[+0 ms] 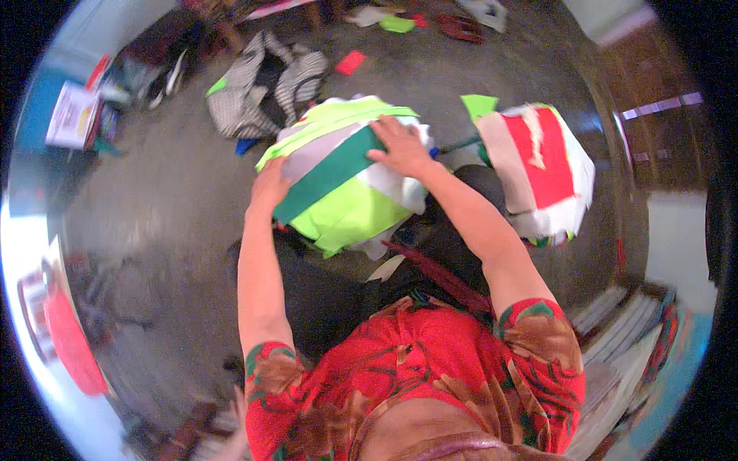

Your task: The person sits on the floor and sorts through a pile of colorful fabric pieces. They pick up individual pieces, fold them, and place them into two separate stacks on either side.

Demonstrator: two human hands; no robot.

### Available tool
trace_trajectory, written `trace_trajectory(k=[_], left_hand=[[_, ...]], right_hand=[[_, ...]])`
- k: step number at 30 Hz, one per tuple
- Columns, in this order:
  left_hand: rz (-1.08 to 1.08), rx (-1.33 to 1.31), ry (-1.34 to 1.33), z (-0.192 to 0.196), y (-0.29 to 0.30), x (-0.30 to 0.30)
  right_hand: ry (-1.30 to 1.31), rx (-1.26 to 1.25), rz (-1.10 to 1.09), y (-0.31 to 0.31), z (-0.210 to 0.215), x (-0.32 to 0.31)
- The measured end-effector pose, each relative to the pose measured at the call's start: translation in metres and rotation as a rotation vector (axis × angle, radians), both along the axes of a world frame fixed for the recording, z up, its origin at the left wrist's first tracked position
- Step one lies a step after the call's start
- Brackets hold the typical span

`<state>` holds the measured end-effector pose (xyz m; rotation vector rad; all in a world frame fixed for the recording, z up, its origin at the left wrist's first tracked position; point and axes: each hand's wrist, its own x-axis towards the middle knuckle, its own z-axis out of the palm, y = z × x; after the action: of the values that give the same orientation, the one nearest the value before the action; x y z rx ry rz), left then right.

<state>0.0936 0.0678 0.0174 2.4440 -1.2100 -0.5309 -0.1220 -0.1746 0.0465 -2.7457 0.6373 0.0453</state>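
In front of me sits a rounded bundle of cloth pieces [346, 203], with a neon yellow-green sheet, white cloth and a grey strip. A dark green cloth strip [327, 177] runs diagonally across its top. My right hand [401, 147] lies flat near the strip's upper right end, fingers spread. At the bundle's left edge rests my left hand [269, 183], fingers stretched along the cloth beside the strip's lower end; they are a little blurred. Neither hand visibly grips anything.
To the right stands a second bundle [542, 165] with red, beige and white cloth. A striped grey cloth heap [269, 84] lies on the floor beyond. Small scraps, one of them red [350, 62], are scattered at the far side. Stacked flat items [623, 338] lie at the lower right.
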Motion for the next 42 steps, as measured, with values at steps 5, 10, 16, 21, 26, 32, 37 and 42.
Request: trace_trajectory(k=[5, 10, 16, 21, 26, 32, 37, 42], left_hand=[[-0.014, -0.007, 0.022, 0.017, 0.003, -0.003], [-0.015, -0.077, -0.073, 0.023, 0.005, -0.015], [-0.09, -0.126, -0.08, 0.037, 0.015, -0.045], [-0.144, -0.072, -0.075, 0.03, 0.018, -0.06], [-0.164, -0.063, -0.062, 0.029, 0.013, -0.057], [-0.175, -0.109, -0.123, 0.025, 0.012, -0.058], [-0.172, -0.091, -0.145, 0.026, 0.011, -0.06], [-0.193, -0.117, -0.186, 0.021, 0.012, -0.058]], right_hand=[[-0.082, 0.071, 0.004, -0.001, -0.003, -0.002], [-0.227, -0.043, -0.049, 0.001, -0.005, -0.006], [-0.379, -0.051, -0.024, 0.001, 0.015, -0.015], [-0.524, -0.106, 0.012, 0.002, 0.058, -0.043], [-0.608, -0.238, -0.027, -0.012, 0.108, -0.105], [-0.705, -0.379, -0.407, -0.015, 0.142, -0.22], [-0.761, -0.283, -0.756, -0.014, 0.103, -0.312], [-0.564, -0.425, -0.84, -0.007, 0.092, -0.334]])
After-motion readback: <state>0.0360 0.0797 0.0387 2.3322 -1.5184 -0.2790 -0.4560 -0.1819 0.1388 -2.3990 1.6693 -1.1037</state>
